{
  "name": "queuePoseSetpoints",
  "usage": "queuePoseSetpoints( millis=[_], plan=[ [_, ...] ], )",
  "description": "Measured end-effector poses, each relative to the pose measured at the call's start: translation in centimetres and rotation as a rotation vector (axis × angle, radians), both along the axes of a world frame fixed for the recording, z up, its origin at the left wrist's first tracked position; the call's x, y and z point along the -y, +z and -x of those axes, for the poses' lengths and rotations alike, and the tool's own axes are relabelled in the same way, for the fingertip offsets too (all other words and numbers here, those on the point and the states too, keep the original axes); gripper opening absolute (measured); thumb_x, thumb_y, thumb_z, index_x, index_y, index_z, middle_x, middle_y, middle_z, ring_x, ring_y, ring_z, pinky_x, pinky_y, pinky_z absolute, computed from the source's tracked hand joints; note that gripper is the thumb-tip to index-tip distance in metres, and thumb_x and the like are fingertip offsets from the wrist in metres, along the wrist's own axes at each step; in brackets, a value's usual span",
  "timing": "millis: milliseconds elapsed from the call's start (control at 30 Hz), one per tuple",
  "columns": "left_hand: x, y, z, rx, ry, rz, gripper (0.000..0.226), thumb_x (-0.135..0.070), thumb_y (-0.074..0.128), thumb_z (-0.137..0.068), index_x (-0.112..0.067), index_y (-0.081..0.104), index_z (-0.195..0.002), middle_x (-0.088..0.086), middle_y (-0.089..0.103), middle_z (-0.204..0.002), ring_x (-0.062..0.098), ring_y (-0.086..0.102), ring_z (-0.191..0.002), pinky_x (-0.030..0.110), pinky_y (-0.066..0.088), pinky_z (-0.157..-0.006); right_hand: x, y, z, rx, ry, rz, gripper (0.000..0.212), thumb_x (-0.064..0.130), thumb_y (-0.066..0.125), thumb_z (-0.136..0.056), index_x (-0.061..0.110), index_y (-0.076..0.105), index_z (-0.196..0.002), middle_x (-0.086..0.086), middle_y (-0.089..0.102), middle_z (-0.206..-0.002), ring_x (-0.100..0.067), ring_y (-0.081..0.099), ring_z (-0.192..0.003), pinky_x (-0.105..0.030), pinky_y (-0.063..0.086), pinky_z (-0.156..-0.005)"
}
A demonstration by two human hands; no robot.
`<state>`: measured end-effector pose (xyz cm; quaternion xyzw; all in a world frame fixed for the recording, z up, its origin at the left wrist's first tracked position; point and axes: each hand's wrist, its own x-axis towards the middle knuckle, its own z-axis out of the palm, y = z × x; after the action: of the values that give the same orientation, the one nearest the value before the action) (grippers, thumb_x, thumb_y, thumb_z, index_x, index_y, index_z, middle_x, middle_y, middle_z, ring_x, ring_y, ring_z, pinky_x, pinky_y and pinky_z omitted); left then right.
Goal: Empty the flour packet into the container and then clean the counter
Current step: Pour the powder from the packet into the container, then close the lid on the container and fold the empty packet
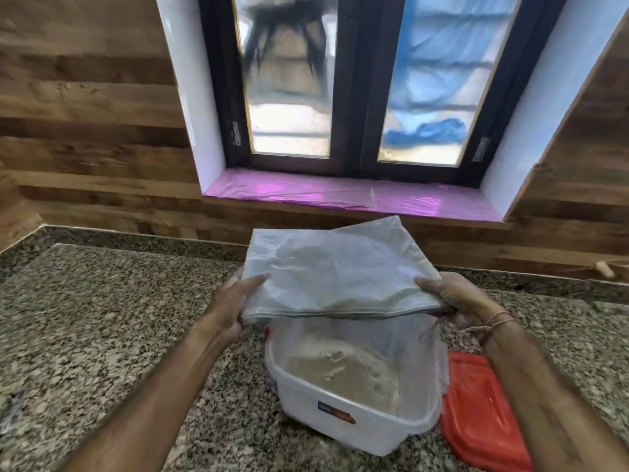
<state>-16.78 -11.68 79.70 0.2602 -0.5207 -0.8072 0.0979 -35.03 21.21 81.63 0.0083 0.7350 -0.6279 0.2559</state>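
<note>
A translucent white flour packet point(335, 272) is held up flat above the container, its near edge hanging over it. My left hand point(235, 303) grips the packet's left near corner, thumb on top. My right hand point(457, 299) grips the right near corner the same way. Below stands a clear plastic container point(343, 420) on the speckled granite counter point(102, 335). Brownish flour point(343, 373) lies heaped inside the container. A thin clear film hangs from the packet down around the container's far side.
A red lid point(480, 413) lies on the counter just right of the container. Wood-panelled wall and a window with a pink-covered sill point(354, 195) stand behind. A wall corner closes the counter at the far left.
</note>
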Motion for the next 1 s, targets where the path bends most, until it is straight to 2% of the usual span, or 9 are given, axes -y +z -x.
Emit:
queuePoseSetpoints(
  millis=[100,167,233,333,400,567,733,867,1000],
  plan=[
    [1.8,-0.6,-0.3,0.042,-0.183,0.096,0.049,-0.008,0.075,-0.085,-0.021,0.058,-0.129,0.012,0.078,-0.111,0.033,0.077,-0.093,0.051,0.063,-0.075,1.0,0.4,-0.6,0.023,-0.034,-0.003,0.009,0.009,0.059,-0.101,0.005,0.066,-0.095,-0.002,0.067,-0.061,-0.007,0.061,-0.041,-0.019,0.046,-0.034],
    [3.4,-0.9,0.0,0.042,-0.176,0.058,0.052,0.0,0.072,-0.086,-0.018,0.057,-0.132,0.018,0.074,-0.119,0.035,0.075,-0.091,0.047,0.063,-0.065,2.1,0.6,-1.4,0.028,-0.046,-0.052,0.009,0.014,0.059,-0.101,0.006,0.063,-0.1,-0.002,0.058,-0.056,-0.005,0.051,-0.034,-0.016,0.038,-0.031],
    [5.3,-1.2,0.5,0.034,-0.153,0.061,0.053,0.0,0.074,-0.083,-0.011,0.059,-0.133,0.02,0.073,-0.117,0.032,0.075,-0.087,0.045,0.064,-0.062,3.6,1.1,-2.3,0.037,-0.06,-0.054,0.018,0.016,0.055,-0.103,0.007,0.057,-0.088,-0.001,0.052,-0.046,-0.005,0.043,-0.028,-0.013,0.032,-0.028],
    [8.4,-0.8,0.1,0.032,-0.168,0.081,0.036,0.002,0.071,-0.086,-0.007,0.065,-0.121,0.012,0.073,-0.092,0.012,0.07,-0.057,0.022,0.052,-0.043,7.0,2.6,-4.3,0.045,-0.088,-0.019,0.027,0.014,0.05,-0.106,0.007,0.05,-0.079,-0.004,0.051,-0.042,-0.005,0.042,-0.024,-0.013,0.028,-0.025],
    [11.2,-0.9,-0.4,0.064,-0.17,0.057,0.034,0.003,0.068,-0.089,-0.006,0.064,-0.121,0.01,0.069,-0.084,0.008,0.063,-0.045,0.017,0.043,-0.034,9.7,3.5,-5.7,0.054,-0.099,-0.002,0.028,0.011,0.048,-0.106,0.005,0.052,-0.079,-0.004,0.052,-0.042,-0.005,0.044,-0.025,-0.012,0.027,-0.024],
    [20.1,-1.8,-3.3,0.138,-0.107,0.081,0.031,0.001,0.067,-0.091,-0.001,0.064,-0.122,0.011,0.065,-0.078,0.009,0.057,-0.037,0.016,0.04,-0.03,18.3,4.2,-7.5,0.118,-0.065,0.04,0.017,0.008,0.052,-0.104,0.002,0.059,-0.09,-0.007,0.06,-0.05,-0.005,0.054,-0.03,-0.013,0.031,-0.025],
    [29.1,-5.7,-8.7,0.256,-0.023,0.14,0.033,-0.003,0.07,-0.092,-0.004,0.061,-0.124,0.009,0.064,-0.08,0.007,0.054,-0.036,0.015,0.039,-0.031,28.1,1.2,-7.2,0.01,0.117,-0.134,0.012,0.016,0.071,-0.093,0.007,0.067,-0.086,-0.006,0.062,-0.06,-0.006,0.05,-0.036,-0.015,0.033,-0.033],
    [32.7,-10.3,-13.7,0.369,0.089,0.217,0.034,-0.005,0.075,-0.088,-0.002,0.063,-0.12,0.008,0.067,-0.082,0.016,0.057,-0.056,0.017,0.042,-0.038,35.0,-4.1,-9.1,-0.029,0.138,-0.159,0.012,0.007,0.078,-0.085,-0.001,0.069,-0.083,-0.012,0.058,-0.061,-0.009,0.048,-0.037,-0.018,0.034,-0.04],
    [33.1,-13.8,-17.1,0.429,0.214,0.28,0.04,-0.003,0.079,-0.085,-0.003,0.058,-0.119,0.004,0.065,-0.094,0.023,0.063,-0.087,0.028,0.049,-0.071,37.4,-10.8,-11.4,-0.074,0.139,-0.355,0.017,0.003,0.083,-0.08,-0.003,0.067,-0.08,-0.012,0.053,-0.057,-0.011,0.043,-0.035,-0.017,0.031,-0.036]
  ],
)
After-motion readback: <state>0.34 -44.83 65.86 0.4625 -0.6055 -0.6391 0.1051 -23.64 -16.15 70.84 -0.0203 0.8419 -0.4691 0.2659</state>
